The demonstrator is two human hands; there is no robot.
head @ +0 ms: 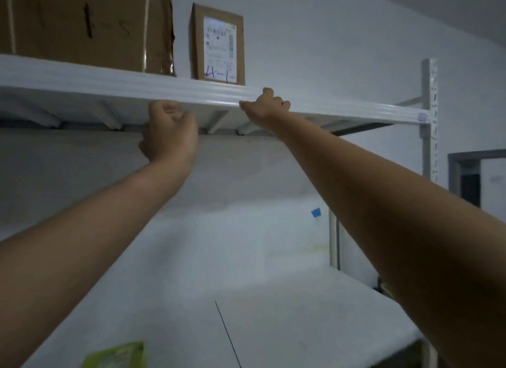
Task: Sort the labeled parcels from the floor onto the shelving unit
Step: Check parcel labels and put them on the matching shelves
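Fingers curled, nothing held: left hand (169, 132), right hand (267, 104) at top shelf (356, 110) edge.
Placement judged done: parcel (219, 44) upright, upper centre; next one is to be fetched from floor.

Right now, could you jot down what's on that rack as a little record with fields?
top shelf: large cardboard box, small labeled parcel standing upright to its right
lower shelf: green packet
left hand: curled, empty, below the top shelf's edge
right hand: curled, empty, at that edge
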